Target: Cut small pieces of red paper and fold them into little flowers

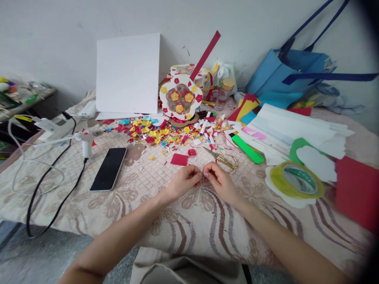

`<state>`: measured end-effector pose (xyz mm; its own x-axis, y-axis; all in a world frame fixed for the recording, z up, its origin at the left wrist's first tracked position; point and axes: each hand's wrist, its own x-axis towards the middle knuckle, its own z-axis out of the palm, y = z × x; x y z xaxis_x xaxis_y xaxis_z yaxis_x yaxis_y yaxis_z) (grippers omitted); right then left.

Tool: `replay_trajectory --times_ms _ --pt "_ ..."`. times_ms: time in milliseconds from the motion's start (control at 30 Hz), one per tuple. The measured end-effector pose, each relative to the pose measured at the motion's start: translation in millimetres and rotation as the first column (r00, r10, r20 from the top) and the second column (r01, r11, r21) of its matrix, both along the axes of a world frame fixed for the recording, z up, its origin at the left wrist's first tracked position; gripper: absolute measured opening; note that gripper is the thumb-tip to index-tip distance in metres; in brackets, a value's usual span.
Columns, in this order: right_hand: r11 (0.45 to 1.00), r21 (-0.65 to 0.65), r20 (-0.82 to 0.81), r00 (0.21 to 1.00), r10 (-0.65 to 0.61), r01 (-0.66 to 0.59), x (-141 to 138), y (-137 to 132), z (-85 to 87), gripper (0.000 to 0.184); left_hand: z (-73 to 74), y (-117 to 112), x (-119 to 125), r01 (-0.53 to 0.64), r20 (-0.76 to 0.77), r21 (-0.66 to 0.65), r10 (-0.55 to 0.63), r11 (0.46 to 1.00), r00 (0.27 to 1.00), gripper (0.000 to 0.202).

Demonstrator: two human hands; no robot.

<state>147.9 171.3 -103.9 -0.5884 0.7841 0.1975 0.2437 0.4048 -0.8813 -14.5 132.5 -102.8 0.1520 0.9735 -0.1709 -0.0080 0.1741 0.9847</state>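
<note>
My left hand (pixel 186 179) and my right hand (pixel 219 180) meet over the patterned tablecloth, fingertips pinched together. Whatever they hold between them is too small or hidden to make out. Just behind my right hand lie gold-handled scissors (pixel 226 161), blades pointing left. A red paper square (pixel 179 159) rests flat beyond my left hand, with a small red paper flower (pixel 192 152) beside it. Further back stands a white scalloped paper piece (pixel 181 97) decorated with red and yellow flowers, and a dark red strip (pixel 205 55) rises behind it.
Coloured paper scraps (pixel 160 132) spread across the table's middle. On the left are a phone (pixel 109 169) and a white glue gun (pixel 86 145) with a looping black cable. To the right lie yellow tape (pixel 296 179), a green cutter (pixel 247 148), paper sheets and a blue bag (pixel 266 75).
</note>
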Motion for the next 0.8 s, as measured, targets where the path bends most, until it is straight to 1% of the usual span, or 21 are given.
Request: replay_trajectory --times_ms 133,233,300,333,433,467,500,533,633,667,733,800 --pt "1.0 -0.026 -0.01 1.0 -0.005 0.005 0.0 0.2 -0.4 0.01 2.1 0.0 0.7 0.028 0.078 -0.102 -0.021 0.994 0.997 0.024" --pt "1.0 -0.017 -0.007 1.0 -0.002 0.002 -1.2 -0.8 -0.4 0.01 0.2 0.9 -1.0 0.049 0.079 -0.096 -0.042 0.994 0.996 0.023" --pt "1.0 0.013 0.003 1.0 -0.016 0.016 -2.9 -2.1 -0.8 0.01 -1.9 0.6 -1.8 0.04 0.019 -0.046 -0.04 0.998 0.999 0.021" --pt "0.999 0.03 0.01 1.0 -0.026 0.026 -3.8 -2.8 -1.2 0.01 -2.7 0.1 -1.8 0.027 -0.037 -0.011 -0.027 1.0 0.999 0.02" --pt "0.997 0.063 0.033 0.998 -0.056 0.054 -6.2 -3.9 -2.5 0.011 -3.3 -2.1 -0.3 -0.023 -0.235 0.103 0.047 0.994 0.971 0.016" --pt "0.996 0.065 0.036 0.997 -0.064 0.062 -6.5 -3.9 -2.8 0.011 -3.0 -2.6 0.4 -0.032 -0.266 0.123 0.064 0.992 0.962 0.015" --pt "0.995 0.065 0.035 0.997 -0.073 0.07 -6.6 -3.7 -2.9 0.011 -2.6 -2.8 1.2 -0.035 -0.261 0.122 0.066 0.992 0.963 0.016" --pt "0.995 0.064 0.032 0.996 -0.08 0.078 -6.6 -3.5 -2.9 0.011 -2.2 -2.7 1.9 -0.033 -0.225 0.103 0.055 0.994 0.973 0.017" --pt "0.995 0.059 0.019 0.996 -0.087 0.086 -5.9 -3.1 -2.5 0.011 -1.7 -0.7 2.9 -0.005 -0.056 0.001 0.005 1.0 0.998 0.02" --pt "0.994 0.058 0.014 0.996 -0.089 0.088 -5.8 -3.3 -2.4 0.011 -1.9 0.2 2.9 0.004 -0.023 -0.024 -0.004 1.0 1.0 0.021" --pt "0.994 0.057 0.006 0.996 -0.091 0.09 -6.1 -3.9 -2.4 0.011 -2.9 1.4 2.5 0.013 0.001 -0.043 -0.013 0.999 1.0 0.022" --pt "0.993 0.063 0.0 0.995 -0.099 0.099 -7.0 -4.7 -2.4 0.01 -4.8 1.6 2.2 0.019 -0.009 -0.035 -0.02 0.999 1.0 0.022"
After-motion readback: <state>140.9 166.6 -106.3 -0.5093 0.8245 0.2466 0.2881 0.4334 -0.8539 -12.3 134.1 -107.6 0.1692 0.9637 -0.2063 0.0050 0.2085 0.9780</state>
